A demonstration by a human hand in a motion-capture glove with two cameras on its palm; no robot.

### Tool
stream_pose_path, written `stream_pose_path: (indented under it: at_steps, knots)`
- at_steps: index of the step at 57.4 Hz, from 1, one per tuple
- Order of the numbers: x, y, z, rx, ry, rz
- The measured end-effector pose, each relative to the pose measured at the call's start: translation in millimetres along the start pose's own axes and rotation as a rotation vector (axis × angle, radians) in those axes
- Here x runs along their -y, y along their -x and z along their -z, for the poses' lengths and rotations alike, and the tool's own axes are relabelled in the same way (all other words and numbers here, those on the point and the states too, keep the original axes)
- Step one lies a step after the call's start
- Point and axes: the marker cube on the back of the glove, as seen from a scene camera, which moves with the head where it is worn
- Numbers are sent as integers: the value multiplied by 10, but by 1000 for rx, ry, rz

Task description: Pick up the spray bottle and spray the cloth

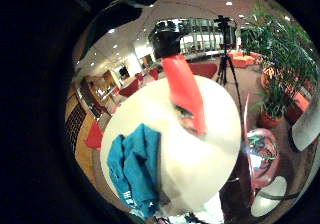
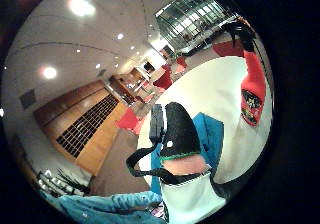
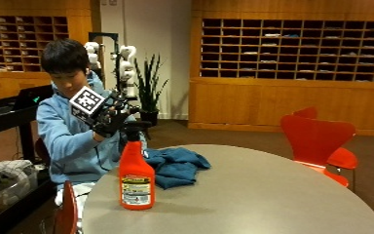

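Black-gloved right hand (image 3: 111, 122), left of centre in the outside view, is raised above the table and sits at the dark trigger head of the spray bottle (image 3: 136, 179); whether its fingers curl round the head or only hover against it cannot be told, since the glove and the head merge into one dark mass. In the thumb-side palm view a black-covered finger (image 2: 179, 129) juts over the table, apparently touching nothing.

Orange-red with a printed label, the spray bottle stands upright on the grey round table (image 3: 258, 195), near its left edge in the lower left of the frame — its contents cannot be made out. In the little-finger-side palm view the bottle (image 1: 186, 91) fills the centre, seen from above, with its dark head toward the upper part of the picture.

Just beside the bottle, to its right and slightly behind, a blue cloth (image 3: 173, 166) lies crumpled on the tabletop; whether the two touch cannot be told. The same cloth (image 1: 134, 169) shows at lower left in the little-finger-side view.

Beyond the table — an orange chair (image 3: 318, 141) at the right, partly hidden by the table's edge, and wooden pigeonhole shelves (image 3: 290, 48) along the back wall, their contents too small to identify.
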Motion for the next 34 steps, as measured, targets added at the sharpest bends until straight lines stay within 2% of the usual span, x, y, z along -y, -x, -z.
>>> stream_pose_path:
  at_steps: [2,5,25,34]
  knots:
    - [57,-89,-10,7,-59,97]
    - [100,-170,22,14,-88,115]
    - [244,-736,333,228,-259,-93]
    - [292,-950,265,324,-227,-194]
